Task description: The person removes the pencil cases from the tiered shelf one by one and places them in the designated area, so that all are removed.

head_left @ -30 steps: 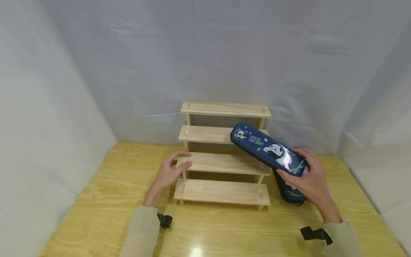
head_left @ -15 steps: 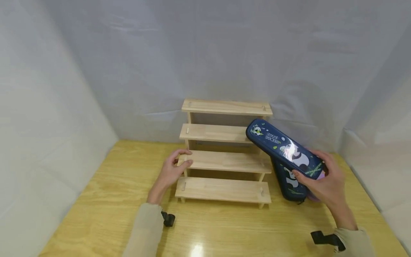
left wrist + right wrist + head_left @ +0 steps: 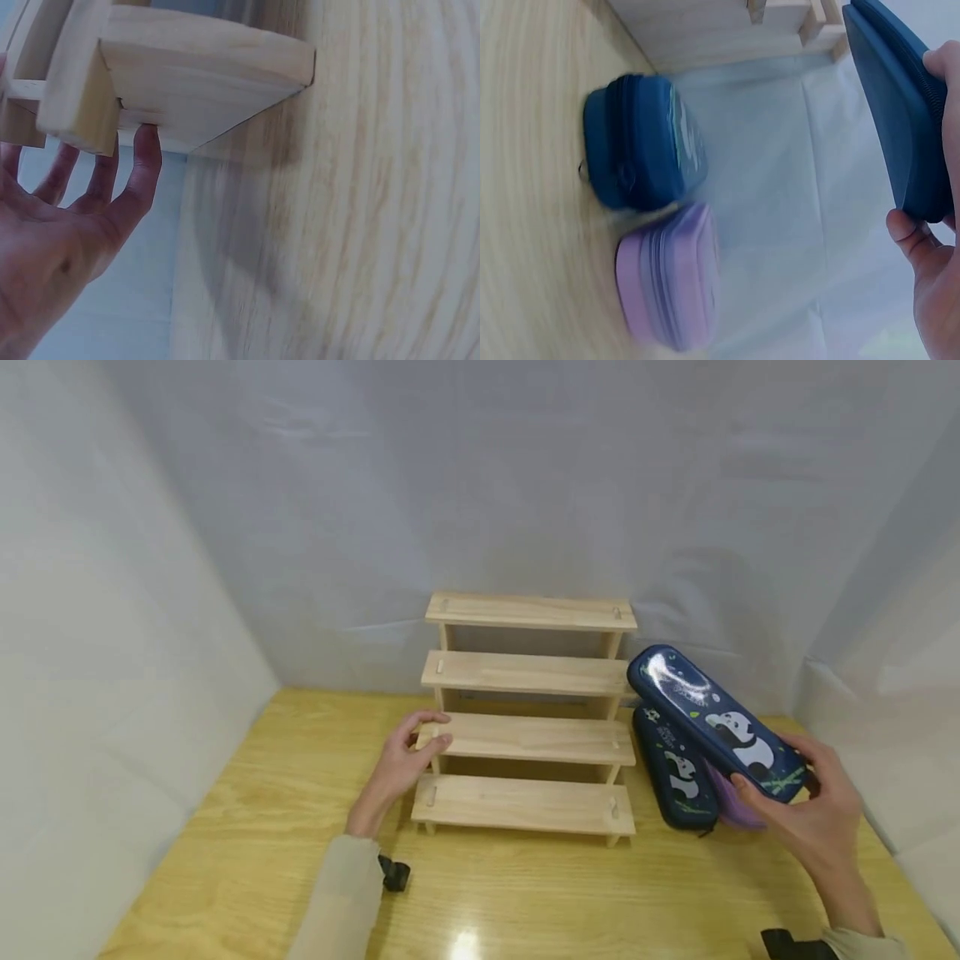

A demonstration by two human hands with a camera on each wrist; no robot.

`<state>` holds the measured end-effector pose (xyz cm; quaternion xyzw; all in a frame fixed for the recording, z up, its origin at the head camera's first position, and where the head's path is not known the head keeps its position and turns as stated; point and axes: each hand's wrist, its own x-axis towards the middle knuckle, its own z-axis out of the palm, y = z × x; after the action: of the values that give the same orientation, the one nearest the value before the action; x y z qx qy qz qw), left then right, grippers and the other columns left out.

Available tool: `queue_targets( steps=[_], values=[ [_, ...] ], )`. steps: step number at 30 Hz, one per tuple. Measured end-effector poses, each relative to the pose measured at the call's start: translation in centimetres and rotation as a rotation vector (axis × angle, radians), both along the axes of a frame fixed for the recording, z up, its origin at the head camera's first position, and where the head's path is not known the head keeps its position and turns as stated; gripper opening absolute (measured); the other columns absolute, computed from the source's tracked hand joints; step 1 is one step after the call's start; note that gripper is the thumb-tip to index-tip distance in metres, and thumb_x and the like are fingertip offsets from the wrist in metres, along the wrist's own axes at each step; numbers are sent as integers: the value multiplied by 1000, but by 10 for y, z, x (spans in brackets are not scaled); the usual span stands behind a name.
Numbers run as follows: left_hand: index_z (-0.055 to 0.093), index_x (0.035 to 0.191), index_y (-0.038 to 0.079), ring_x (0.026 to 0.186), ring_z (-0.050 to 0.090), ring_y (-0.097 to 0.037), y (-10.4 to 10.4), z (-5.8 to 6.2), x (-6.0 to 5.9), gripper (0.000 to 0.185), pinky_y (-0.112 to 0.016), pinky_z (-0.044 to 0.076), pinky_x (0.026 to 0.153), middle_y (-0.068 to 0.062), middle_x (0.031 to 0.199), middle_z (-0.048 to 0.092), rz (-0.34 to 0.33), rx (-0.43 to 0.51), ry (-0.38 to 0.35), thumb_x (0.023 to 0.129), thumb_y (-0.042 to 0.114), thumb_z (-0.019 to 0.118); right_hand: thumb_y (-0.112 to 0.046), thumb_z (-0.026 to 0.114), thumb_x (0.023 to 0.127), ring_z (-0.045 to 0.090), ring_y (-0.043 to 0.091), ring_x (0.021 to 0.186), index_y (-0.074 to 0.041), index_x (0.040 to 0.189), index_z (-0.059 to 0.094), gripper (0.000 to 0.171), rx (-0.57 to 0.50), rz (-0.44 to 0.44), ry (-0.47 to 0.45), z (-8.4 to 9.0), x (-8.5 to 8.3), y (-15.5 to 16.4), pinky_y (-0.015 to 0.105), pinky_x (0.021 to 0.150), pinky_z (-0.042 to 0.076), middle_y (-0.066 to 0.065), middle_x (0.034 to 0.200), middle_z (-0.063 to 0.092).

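A four-step wooden shelf [image 3: 525,739] stands on the table, its boards bare. My left hand [image 3: 401,756] grips the left end of the second board from the bottom, thumb on top; in the left wrist view, fingers [image 3: 142,172] touch the shelf's side panel. In my right hand [image 3: 821,806] is a navy pencil case [image 3: 720,722] with a panda print, pinched by its near end and raised in the air, tilted. Beneath it, right of the shelf, a second navy panda pencil case [image 3: 678,777] lies on the table. Beside that one is a purple pencil case [image 3: 671,277], partly covered in the head view.
The wooden table [image 3: 247,827] runs up to a pale cloth backdrop [image 3: 525,477] behind the shelf. More cloth hangs at the left [image 3: 97,635] and right sides.
My right hand has carried the panda pencil case rightward, away from the front of the shelf, to over the two other cases. My left hand keeps its grip on the board.
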<state>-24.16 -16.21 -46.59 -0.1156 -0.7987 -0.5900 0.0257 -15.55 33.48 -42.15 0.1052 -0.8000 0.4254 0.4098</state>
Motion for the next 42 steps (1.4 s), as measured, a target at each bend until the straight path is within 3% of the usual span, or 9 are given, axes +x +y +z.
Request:
queue_targets(
  steps=[8, 19, 22, 28, 30, 33, 36, 39, 42],
  values=[
    [62, 131, 23, 149, 36, -28, 1, -7, 5, 31, -63, 23, 121, -2, 150, 51, 4, -12, 6, 102, 35, 64, 0, 87, 58, 50, -12, 100, 5, 130, 64, 76, 21, -229, -84, -8, 19, 16, -5, 78, 39, -37, 117, 51],
    [61, 133, 23, 147, 36, -28, 4, -6, 2, 33, -62, 22, 123, -2, 152, 50, 6, 10, 3, 103, 35, 63, -7, 86, 63, 42, -15, 94, 2, 131, 64, 72, 26, -412, -101, -21, 28, 38, -4, 72, 31, -40, 113, 44],
    [61, 133, 22, 148, 36, -29, 3, -4, 3, 32, -64, 21, 123, -2, 152, 50, 10, 11, 1, 103, 34, 63, -9, 87, 66, 39, -16, 93, 2, 132, 63, 71, 29, -450, -134, -25, 29, 41, -2, 70, 28, -27, 110, 51],
    [60, 134, 24, 150, 34, -29, 4, 0, 8, 33, -64, 23, 123, -1, 153, 48, 10, -8, -7, 103, 36, 61, -14, 85, 70, 32, -20, 94, 5, 133, 59, 70, 97, -503, -174, -33, 32, 53, 2, 73, 23, 30, 113, 61],
    [60, 134, 26, 151, 33, -29, 4, 0, 9, 33, -63, 23, 123, 0, 154, 48, 8, -18, -11, 103, 38, 61, -16, 84, 73, 37, -12, 94, 5, 133, 59, 69, 115, -522, -201, -35, 33, 57, 5, 73, 22, 32, 114, 60],
    [60, 133, 27, 151, 32, -28, 2, 1, 9, 32, -64, 22, 123, 0, 154, 47, 2, -31, -8, 103, 39, 61, -20, 81, 76, 49, 13, 95, 6, 134, 57, 68, 143, -551, -253, -39, 34, 62, 9, 71, 21, 33, 116, 59],
    [60, 133, 28, 151, 33, -29, 1, 2, 8, 32, -65, 22, 122, -1, 154, 48, -11, -42, 5, 103, 39, 61, -21, 78, 78, 49, 38, 93, 8, 134, 56, 67, 168, -577, -301, -42, 34, 67, 11, 68, 20, 33, 115, 57],
    [60, 135, 26, 150, 34, -30, 1, 2, 9, 34, -65, 22, 122, -3, 155, 47, -25, -45, 19, 103, 40, 61, -22, 77, 78, 53, 43, 98, 8, 132, 57, 65, 171, -572, -347, -43, 33, 72, 11, 71, 21, 34, 116, 58],
    [60, 136, 26, 150, 35, -30, -1, 1, 10, 34, -65, 22, 123, -4, 155, 47, -26, -32, 29, 103, 38, 61, -25, 76, 80, 54, 47, 106, 7, 131, 57, 63, 189, -557, -398, -44, 30, 76, 24, 81, 33, 35, 120, 58]
  ],
)
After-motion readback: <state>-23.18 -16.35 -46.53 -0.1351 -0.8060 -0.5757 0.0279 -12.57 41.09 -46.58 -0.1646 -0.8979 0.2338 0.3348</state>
